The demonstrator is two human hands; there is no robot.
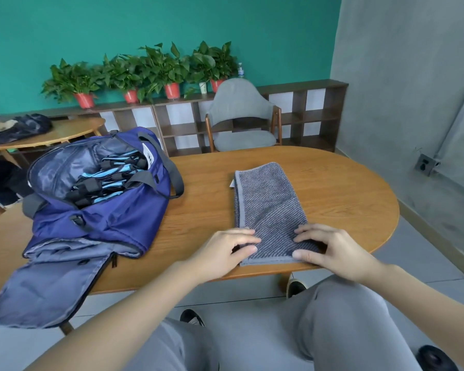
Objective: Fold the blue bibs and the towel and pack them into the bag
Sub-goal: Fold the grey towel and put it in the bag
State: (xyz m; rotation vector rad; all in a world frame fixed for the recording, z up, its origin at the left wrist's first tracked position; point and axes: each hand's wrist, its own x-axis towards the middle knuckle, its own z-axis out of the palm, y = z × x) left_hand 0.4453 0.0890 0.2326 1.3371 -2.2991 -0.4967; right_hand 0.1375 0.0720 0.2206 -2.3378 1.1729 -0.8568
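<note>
Towel [268, 210] – both hands' grip pinching near end | L hand [223, 253] | R hand [332, 253] | tag unreadable

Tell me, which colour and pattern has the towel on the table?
Grey, with fine diagonal stripes and a plain grey border; the towel shows in the head view.

No text, brand or number can be read anywhere. The white label [147, 153] sewn inside the blue bag [102, 218] has dark marks at its lower end, but they are too small and blurred to make out, and the small white tag [232, 183] at the left edge of the grey towel [268, 207] looks blank. The bottle [240, 70] on the shelf behind has a label, also not legible.
</note>
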